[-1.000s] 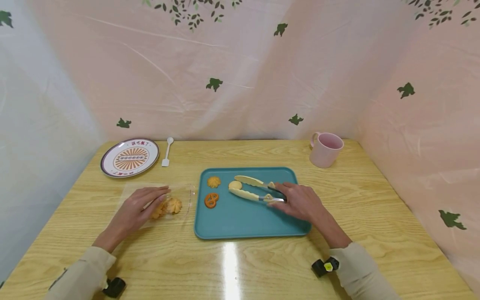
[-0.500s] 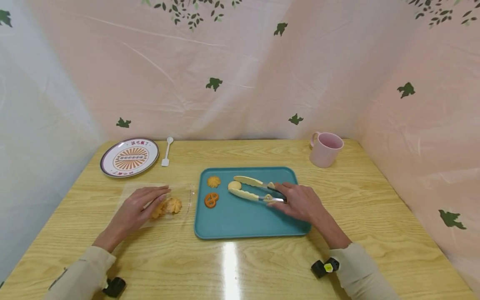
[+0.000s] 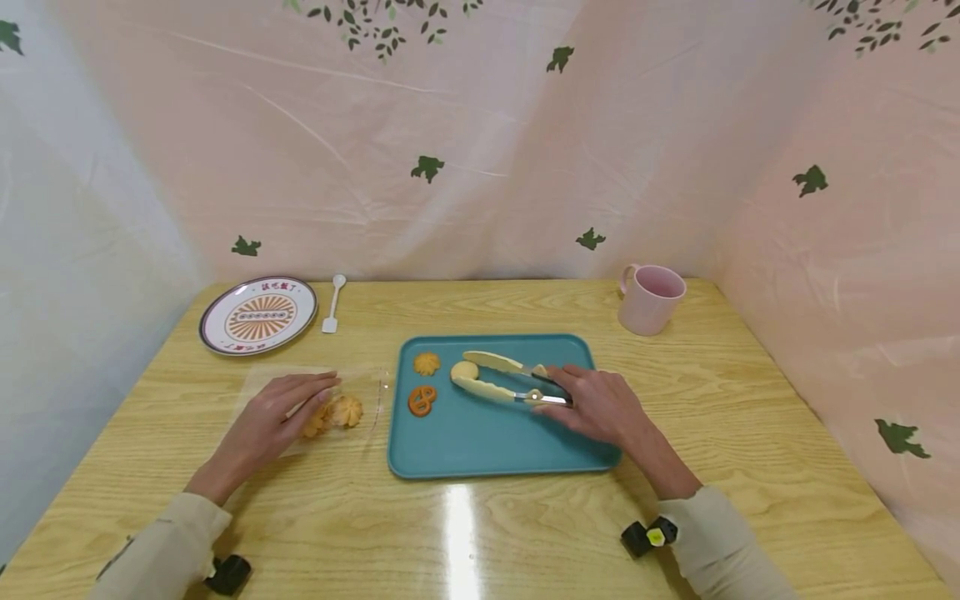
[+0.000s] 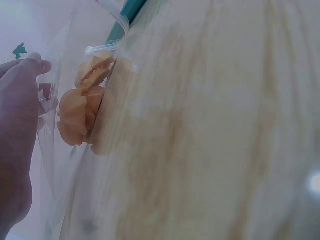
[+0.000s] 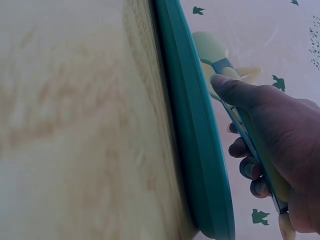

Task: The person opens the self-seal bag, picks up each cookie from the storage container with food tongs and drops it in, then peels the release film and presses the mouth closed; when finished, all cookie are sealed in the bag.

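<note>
Left hand (image 3: 276,414) pinches the plastic bag (image 3: 372,388) left of centre, probably to hold it open; right hand (image 3: 600,405) grips tongs (image 3: 489,390) around a round cookie (image 3: 462,372).

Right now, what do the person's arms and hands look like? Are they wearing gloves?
No gloves: the left hand and the right hand are both bare. The left sleeve and right sleeve are long and light beige. A small black gadget shows by each cuff, and the right gadget has a little yellow patch.
</note>
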Demonstrator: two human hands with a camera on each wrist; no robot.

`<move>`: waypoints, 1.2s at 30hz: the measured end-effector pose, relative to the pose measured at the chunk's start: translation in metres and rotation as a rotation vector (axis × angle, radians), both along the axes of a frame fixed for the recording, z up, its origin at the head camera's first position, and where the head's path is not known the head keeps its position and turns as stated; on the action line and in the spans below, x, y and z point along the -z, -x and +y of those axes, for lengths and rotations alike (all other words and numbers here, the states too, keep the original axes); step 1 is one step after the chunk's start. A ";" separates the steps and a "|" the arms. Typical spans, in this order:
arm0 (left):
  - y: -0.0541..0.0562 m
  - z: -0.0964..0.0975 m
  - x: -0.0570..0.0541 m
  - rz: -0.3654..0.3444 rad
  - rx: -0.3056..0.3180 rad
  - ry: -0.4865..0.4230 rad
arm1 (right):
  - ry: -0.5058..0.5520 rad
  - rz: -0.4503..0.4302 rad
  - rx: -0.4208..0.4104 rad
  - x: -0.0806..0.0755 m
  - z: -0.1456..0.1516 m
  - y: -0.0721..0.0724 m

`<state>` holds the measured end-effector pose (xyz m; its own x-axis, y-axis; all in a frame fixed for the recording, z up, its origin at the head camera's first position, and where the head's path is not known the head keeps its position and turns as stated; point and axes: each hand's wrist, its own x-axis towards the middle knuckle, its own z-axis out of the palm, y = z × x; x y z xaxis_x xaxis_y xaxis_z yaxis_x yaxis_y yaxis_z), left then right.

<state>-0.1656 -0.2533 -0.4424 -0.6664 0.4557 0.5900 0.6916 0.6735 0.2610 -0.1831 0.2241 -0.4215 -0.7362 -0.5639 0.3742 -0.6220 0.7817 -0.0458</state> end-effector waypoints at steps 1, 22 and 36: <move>0.000 0.000 0.000 0.005 0.005 -0.003 | 0.002 0.006 -0.004 0.000 0.000 0.000; 0.000 0.000 0.001 0.020 0.023 -0.010 | 0.061 0.052 -0.114 0.001 -0.027 0.001; 0.000 0.002 0.000 0.020 0.018 -0.014 | 0.037 0.056 -0.149 -0.001 -0.057 0.000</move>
